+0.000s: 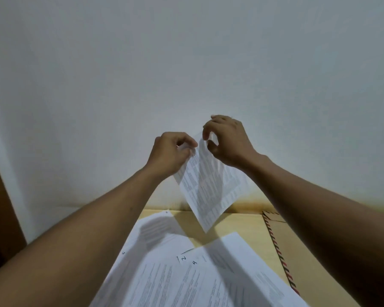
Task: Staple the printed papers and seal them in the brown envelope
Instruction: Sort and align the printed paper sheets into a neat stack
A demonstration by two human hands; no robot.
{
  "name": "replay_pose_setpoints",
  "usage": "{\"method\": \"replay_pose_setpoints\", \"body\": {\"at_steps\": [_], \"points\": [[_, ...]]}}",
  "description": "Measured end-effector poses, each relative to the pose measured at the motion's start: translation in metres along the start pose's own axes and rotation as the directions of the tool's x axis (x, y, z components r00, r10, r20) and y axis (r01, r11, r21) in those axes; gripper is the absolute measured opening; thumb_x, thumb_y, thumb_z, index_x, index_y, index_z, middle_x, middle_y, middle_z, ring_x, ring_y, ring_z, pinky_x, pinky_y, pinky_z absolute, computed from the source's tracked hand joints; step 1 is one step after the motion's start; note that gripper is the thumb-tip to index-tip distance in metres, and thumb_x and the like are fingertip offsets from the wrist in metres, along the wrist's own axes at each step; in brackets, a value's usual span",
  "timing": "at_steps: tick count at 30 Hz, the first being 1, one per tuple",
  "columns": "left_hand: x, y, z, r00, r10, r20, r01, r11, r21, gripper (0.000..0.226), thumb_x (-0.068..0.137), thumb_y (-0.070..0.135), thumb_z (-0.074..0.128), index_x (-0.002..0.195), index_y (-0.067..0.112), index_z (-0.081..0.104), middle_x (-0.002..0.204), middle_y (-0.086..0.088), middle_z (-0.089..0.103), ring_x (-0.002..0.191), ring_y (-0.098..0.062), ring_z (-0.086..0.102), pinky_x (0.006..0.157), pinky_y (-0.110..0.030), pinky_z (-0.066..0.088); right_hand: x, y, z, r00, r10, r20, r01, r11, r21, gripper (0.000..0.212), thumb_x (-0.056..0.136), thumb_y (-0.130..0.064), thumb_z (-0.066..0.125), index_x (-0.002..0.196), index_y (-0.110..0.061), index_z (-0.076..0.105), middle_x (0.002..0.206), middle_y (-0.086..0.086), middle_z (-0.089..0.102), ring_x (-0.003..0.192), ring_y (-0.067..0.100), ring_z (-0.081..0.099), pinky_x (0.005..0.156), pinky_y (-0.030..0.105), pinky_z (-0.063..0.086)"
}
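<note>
Both my hands are raised in front of the wall, holding printed sheets (208,191) that hang down by their top corner. My left hand (171,151) pinches the upper left corner of the sheets. My right hand (226,140) pinches the top edge just beside it, thumb and fingers closed on the paper. Several more printed pages (186,278) lie spread on the wooden table below, some with handwritten numbers at their corners. The brown envelope (284,244), with a red and black striped border, lies flat on the table to the right, partly under my right forearm. No stapler is in view.
The pale wooden table (242,224) meets a plain white wall (186,63) just behind the papers. A dark brown wooden panel (0,207) stands at the far left edge.
</note>
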State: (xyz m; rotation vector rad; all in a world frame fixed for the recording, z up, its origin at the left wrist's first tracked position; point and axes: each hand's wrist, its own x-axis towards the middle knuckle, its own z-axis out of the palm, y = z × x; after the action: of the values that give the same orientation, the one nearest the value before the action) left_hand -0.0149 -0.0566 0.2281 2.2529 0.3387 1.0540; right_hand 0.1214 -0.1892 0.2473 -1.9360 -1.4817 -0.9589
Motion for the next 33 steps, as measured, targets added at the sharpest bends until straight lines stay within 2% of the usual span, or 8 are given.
{"method": "replay_pose_setpoints", "body": {"at_steps": [4,9,14,18,22,27,30,33], "points": [[0.004,0.023,-0.031,0.996,0.048,-0.07,-0.049,0.999,-0.021,0.02,0.086,0.012,0.077,0.086,0.032,0.077,0.098,0.014,0.074,0.099,-0.005,0.066,0.078,-0.014,0.046,0.013,-0.012,-0.021,0.997,0.018,-0.07,-0.016,0.999,0.037,0.012,0.082,-0.01,0.067,0.085,-0.022,0.067,0.086,-0.005,0.072,0.086,0.02,0.066,0.083,0.033,0.046],[-0.007,0.014,-0.068,0.996,-0.004,-0.087,-0.006,0.993,-0.115,0.017,0.082,0.013,0.084,0.089,0.028,0.079,0.101,0.006,0.075,0.096,-0.015,0.07,0.084,-0.031,0.059,0.012,-0.02,-0.035,0.978,0.198,0.06,-0.206,0.901,0.382,0.017,0.084,-0.006,0.06,0.081,-0.021,0.066,0.082,-0.007,0.07,0.078,0.011,0.067,0.07,0.027,0.054],[-0.033,-0.007,-0.083,0.992,-0.094,-0.079,0.073,0.969,-0.234,0.024,0.081,0.003,0.084,0.095,0.022,0.079,0.094,-0.011,0.074,0.078,-0.019,0.067,0.063,-0.032,0.062,-0.003,-0.023,-0.025,0.942,0.259,0.212,-0.331,0.807,0.489,0.013,0.081,-0.003,0.063,0.078,-0.014,0.068,0.081,0.001,0.071,0.071,0.012,0.062,0.066,0.029,0.052],[-0.05,-0.026,-0.084,0.977,-0.206,-0.054,0.183,0.941,-0.283,0.027,0.081,0.006,0.085,0.101,0.022,0.079,0.094,-0.027,0.069,0.082,-0.025,0.069,0.07,-0.04,0.065,-0.018,-0.03,-0.007,0.893,0.267,0.362,-0.441,0.675,0.591,0.01,0.08,0.005,0.062,0.083,-0.003,0.068,0.075,0.005,0.07,0.067,0.014,0.06,0.055,0.025,0.051],[-0.059,-0.041,-0.085,0.958,-0.284,-0.031,0.264,0.921,-0.288,0.033,0.084,0.007,0.083,0.111,0.023,0.074,0.096,-0.026,0.074,0.076,-0.02,0.071,0.065,-0.032,0.061,-0.026,-0.036,0.009,0.859,0.243,0.45,-0.492,0.631,0.599,0.007,0.083,0.005,0.064,0.089,0.003,0.068,0.078,0.003,0.072,0.063,0.007,0.062,0.056,0.017,0.049],[-0.074,-0.063,-0.081,0.925,-0.38,0.026,0.372,0.887,-0.274,0.037,0.085,0.009,0.083,0.117,0.023,0.07,0.09,-0.021,0.077,0.076,-0.022,0.072,0.066,-0.032,0.057,-0.043,-0.042,0.037,0.781,0.263,0.566,-0.604,0.549,0.578,0.009,0.085,0.001,0.065,0.093,0.002,0.068,0.077,0.005,0.071,0.066,0.013,0.066,0.057,0.021,0.052],[-0.088,-0.081,-0.074,0.893,-0.446,0.065,0.446,0.853,-0.27,0.032,0.086,0.008,0.082,0.113,0.022,0.072,0.08,-0.016,0.074,0.068,-0.018,0.068,0.057,-0.026,0.054,-0.058,-0.044,0.058,0.699,0.278,0.659,-0.682,0.535,0.498,0.012,0.085,-0.004,0.071,0.097,-0.005,0.069,0.078,0.004,0.069,0.063,0.011,0.064,0.059,0.022,0.051],[-0.106,-0.103,-0.063,0.849,-0.514,0.124,0.528,0.812,-0.248,0.029,0.085,0.007,0.082,0.11,0.021,0.073,0.08,-0.011,0.077,0.059,-0.01,0.068,0.051,-0.021,0.05,-0.082,-0.046,0.081,0.574,0.248,0.781,-0.758,0.522,0.391,0.019,0.083,-0.007,0.074,0.102,-0.01,0.069,0.078,0.005,0.069,0.065,0.016,0.063,0.063,0.026,0.05]]}}
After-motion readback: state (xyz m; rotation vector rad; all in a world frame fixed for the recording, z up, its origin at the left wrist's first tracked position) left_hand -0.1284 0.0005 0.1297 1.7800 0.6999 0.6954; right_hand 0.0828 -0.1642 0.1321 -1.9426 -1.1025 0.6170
